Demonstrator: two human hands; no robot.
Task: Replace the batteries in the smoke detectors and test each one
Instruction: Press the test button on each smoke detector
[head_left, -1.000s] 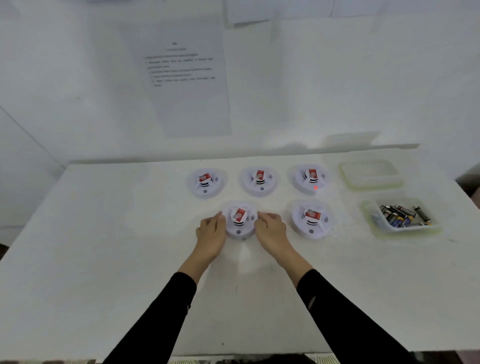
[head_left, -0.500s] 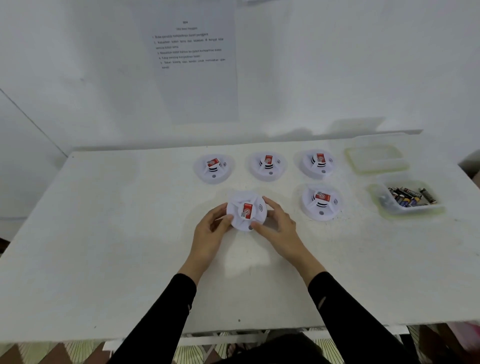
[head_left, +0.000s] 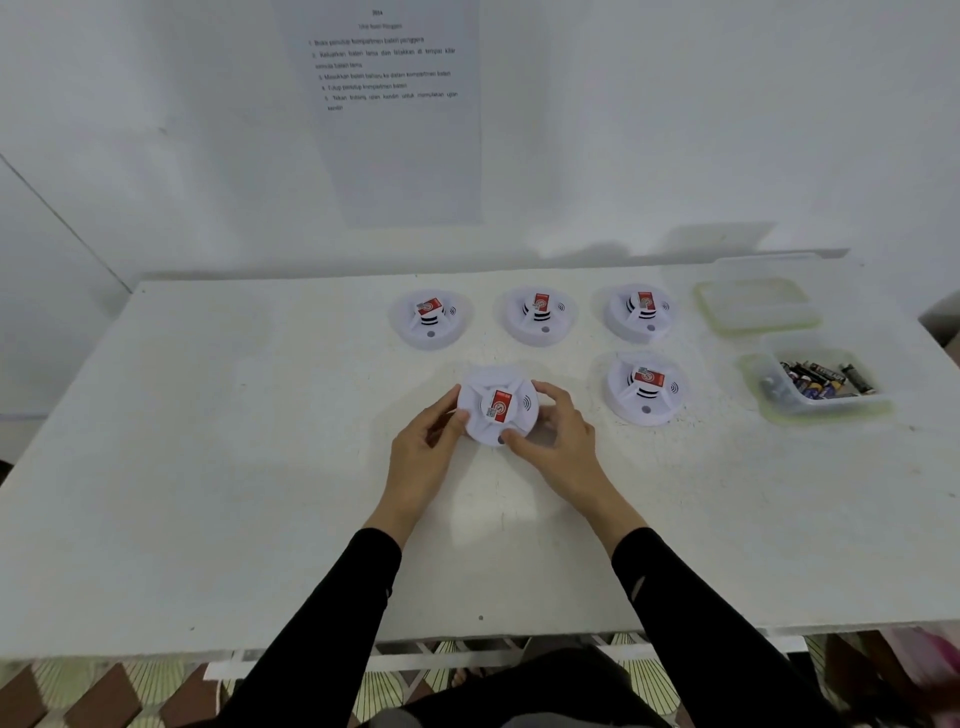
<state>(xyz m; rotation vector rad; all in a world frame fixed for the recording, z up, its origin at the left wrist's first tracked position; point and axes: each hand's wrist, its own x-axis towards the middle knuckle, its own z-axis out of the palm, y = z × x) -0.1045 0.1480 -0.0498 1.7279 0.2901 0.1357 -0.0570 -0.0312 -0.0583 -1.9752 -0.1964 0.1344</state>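
A round white smoke detector with a red label is lifted off the white table and tilted toward me. My left hand grips its left rim and my right hand grips its right and lower rim. Three more detectors lie in a back row: the left one, the middle one and the right one. Another detector lies to the right of my hands. A clear tub at the right holds several batteries.
A clear lid lies behind the battery tub. A printed instruction sheet hangs on the wall behind the table. The table's front edge runs close to my body, with patterned floor below it.
Both hands closed on the front-left detector, lifted it off the table and tipped its face toward me. The red light on the back-right detector has gone out. My head tilted down.
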